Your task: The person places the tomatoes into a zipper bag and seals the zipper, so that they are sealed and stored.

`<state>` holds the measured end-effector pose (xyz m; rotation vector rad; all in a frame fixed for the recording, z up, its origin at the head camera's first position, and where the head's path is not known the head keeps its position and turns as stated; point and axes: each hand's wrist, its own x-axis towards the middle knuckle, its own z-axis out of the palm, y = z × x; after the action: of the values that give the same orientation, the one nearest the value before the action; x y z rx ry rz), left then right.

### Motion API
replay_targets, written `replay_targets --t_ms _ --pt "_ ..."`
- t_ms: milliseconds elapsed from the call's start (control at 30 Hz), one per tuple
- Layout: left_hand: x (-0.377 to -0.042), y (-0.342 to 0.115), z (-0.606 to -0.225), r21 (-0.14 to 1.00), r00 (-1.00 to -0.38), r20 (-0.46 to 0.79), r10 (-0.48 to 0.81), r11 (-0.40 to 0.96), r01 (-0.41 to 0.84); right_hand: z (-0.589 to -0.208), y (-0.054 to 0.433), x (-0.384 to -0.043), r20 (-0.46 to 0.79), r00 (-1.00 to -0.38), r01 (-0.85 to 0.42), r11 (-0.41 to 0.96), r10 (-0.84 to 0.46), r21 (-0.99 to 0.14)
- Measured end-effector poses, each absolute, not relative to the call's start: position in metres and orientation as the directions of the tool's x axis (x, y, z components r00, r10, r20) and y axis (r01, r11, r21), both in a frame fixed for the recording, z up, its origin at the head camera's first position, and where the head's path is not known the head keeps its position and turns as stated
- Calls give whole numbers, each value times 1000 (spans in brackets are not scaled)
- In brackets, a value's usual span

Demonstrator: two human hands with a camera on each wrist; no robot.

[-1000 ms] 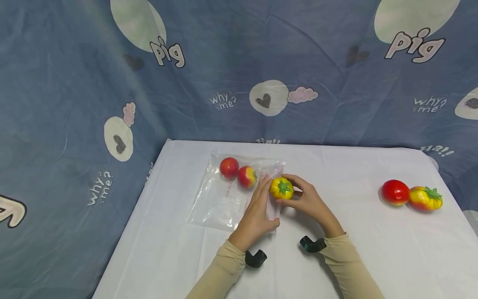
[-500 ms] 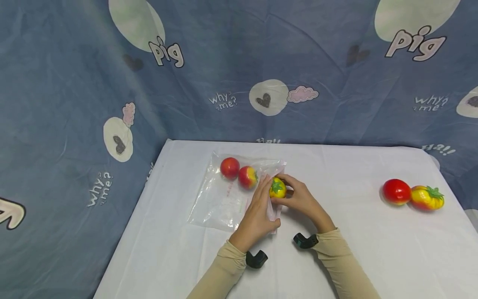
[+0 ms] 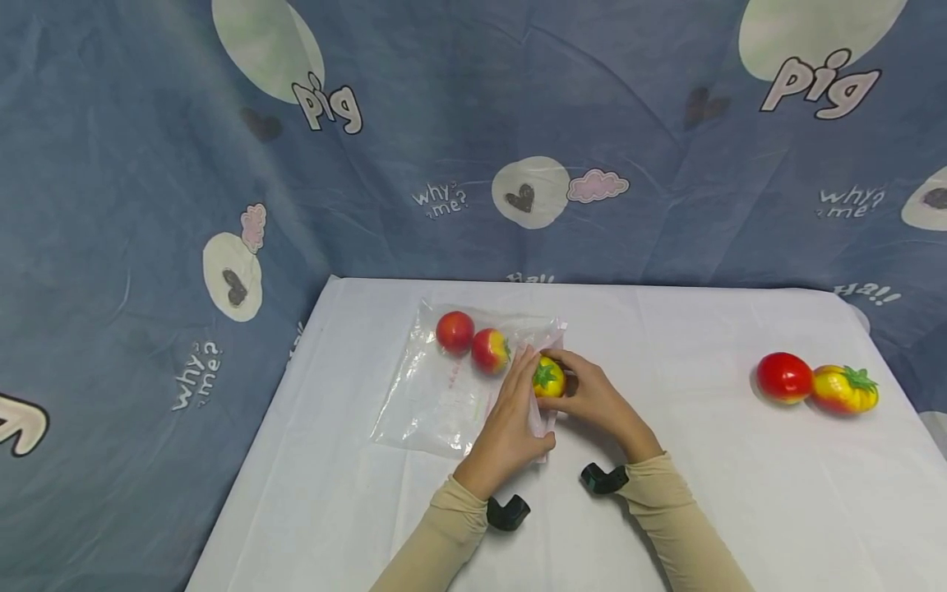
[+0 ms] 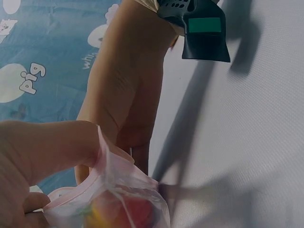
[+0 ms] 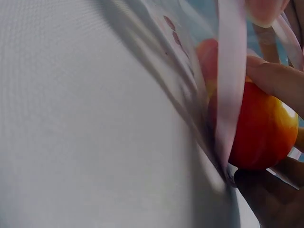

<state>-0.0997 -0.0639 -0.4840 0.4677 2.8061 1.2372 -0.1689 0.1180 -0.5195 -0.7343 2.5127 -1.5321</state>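
In the head view, my right hand (image 3: 592,396) grips a yellow-and-red tomato (image 3: 548,378) with a green leafy top. It sits at the mouth of a clear zip bag (image 3: 436,407). The right wrist view shows this tomato (image 5: 261,128) partly behind the bag's pinkish lip (image 5: 231,85), with fingers around it. My left hand (image 3: 506,419) holds the raised lip of the bag; in the left wrist view one digit reaches behind the film (image 4: 118,166). Inside the bag lie a red tomato (image 3: 455,332) and a red-yellow one (image 3: 489,351).
At the right of the white-covered table (image 3: 710,493), a red tomato (image 3: 784,378) touches a ribbed yellow-red tomato (image 3: 844,390). A blue printed curtain (image 3: 414,99) hangs behind and to the left. Each wrist wears a black camera mount (image 3: 507,513).
My right hand has moved slightly left, bringing the yellow-and-red tomato into the bag's mouth, where the lip and left fingers cover part of it. My left hand stays put.
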Motion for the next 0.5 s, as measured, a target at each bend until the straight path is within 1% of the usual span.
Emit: replay_targets --t_ms 267,500 --pt "-100 -64 -483 730 -955 70 287 638 245 -514 127 -168 157 -884 -345 388 -440 -855" --pt "-99 -64 -482 727 -956 72 286 640 246 -507 135 -167 168 -880 -346 358 -444 -867"
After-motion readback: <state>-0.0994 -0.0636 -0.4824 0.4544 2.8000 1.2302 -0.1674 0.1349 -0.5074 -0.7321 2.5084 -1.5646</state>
